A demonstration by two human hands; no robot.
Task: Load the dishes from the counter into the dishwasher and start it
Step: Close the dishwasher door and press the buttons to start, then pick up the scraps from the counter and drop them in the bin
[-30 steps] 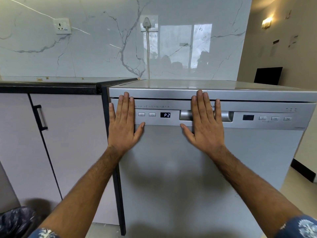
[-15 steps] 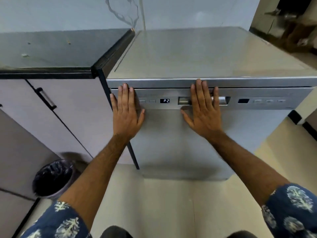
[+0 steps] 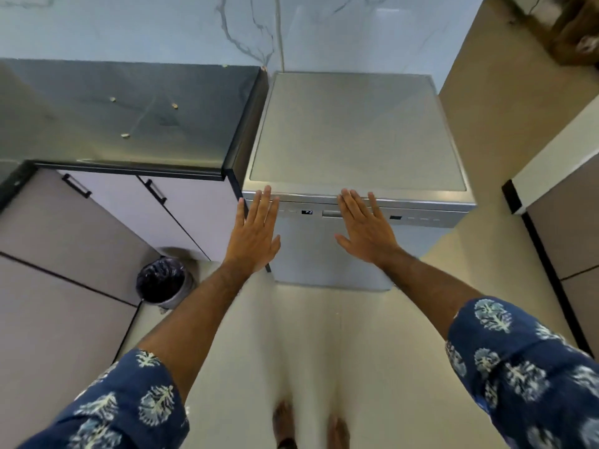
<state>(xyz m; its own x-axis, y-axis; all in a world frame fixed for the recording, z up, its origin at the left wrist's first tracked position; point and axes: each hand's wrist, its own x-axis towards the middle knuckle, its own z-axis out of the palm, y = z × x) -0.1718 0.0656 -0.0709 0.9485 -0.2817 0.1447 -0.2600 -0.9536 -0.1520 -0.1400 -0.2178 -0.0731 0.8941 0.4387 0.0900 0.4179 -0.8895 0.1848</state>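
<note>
Both flat, empty palms, left hand and right hand, press the shut dishwasher at twelve o'clock; a palm might nudge its buttons, changing the program.

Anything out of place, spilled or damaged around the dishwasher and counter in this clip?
Only small things: three pale crumbs lie scattered on the dark counter. The dishwasher looks intact, door closed, display reading P2, with the left hand and right hand flat against its front.
</note>
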